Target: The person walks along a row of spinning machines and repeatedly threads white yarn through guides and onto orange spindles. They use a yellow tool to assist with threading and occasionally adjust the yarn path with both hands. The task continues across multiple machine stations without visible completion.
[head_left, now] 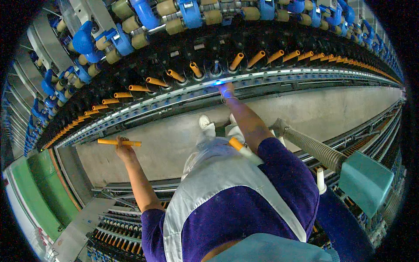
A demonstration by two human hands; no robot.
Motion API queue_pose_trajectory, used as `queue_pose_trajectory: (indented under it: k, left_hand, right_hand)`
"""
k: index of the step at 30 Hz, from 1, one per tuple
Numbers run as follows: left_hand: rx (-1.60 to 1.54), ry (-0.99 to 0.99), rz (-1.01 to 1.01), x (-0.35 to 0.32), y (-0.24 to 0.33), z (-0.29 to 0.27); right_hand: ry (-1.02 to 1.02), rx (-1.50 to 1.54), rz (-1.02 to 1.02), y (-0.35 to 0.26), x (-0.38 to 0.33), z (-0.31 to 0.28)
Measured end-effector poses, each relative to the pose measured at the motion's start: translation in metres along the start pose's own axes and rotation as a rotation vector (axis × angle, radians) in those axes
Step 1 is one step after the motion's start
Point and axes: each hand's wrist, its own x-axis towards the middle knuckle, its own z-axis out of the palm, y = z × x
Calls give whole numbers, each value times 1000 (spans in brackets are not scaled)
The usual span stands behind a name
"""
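Note:
My left hand (125,150) is out to the left over the walkway, its fingers closed around an orange bobbin tube (132,143) that lies nearly level. My right hand (226,89) reaches forward to the rail (183,89) of a spinning frame, just below a bare spindle (216,66). Bright blue light falls on that hand, and its fingertips cannot be made out. Orange tubes stand on the spindles to either side, among them one tube (236,61) right of the bare spindle. At my waist, an orange-tipped bobbin with white yarn (248,153) sticks out by the apron (209,172).
Blue and tan drafting rollers (190,15) run above the spindle row. A grey ribbed hose (312,142) joins a teal box (365,181) at my right. Behind me stands another machine with orange tubes (118,238). A green panel (46,192) is at far left.

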Motion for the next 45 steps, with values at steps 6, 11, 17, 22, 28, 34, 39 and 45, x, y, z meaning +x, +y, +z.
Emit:
queue_pose_trajectory:
  k: [6, 11, 17, 22, 28, 34, 39, 45]
  left_hand:
    - [-136, -28, -57, 6, 8, 1]
    - [-151, -226, -117, 1, 20, 0]
    - [-295, -227, -204, 22, 5, 7]
    - [-412, -99, -187, 46, -11, -9]
    - [-158, -197, -144, 43, -34, -13]
    - [15, -243, 90, 11, -32, 74]
    - [749, -744, 35, -124, -48, 260]
    - [493, -876, 351, -159, -3, 429]
  right_hand:
    - [-17, -35, 20, 16, 15, -16]
    - [-128, -986, -45, -25, -46, -9]
    - [-373, -939, -584, -68, -123, 36]
    - [-109, -1744, -1008, -55, -111, 66]
    - [158, -2029, -1037, -49, -77, 54]
    - [255, -1716, -1689, -96, -148, 94]
    - [520, -1513, -1741, -195, -268, 95]
    - [142, -2211, -845, -222, -313, 81]
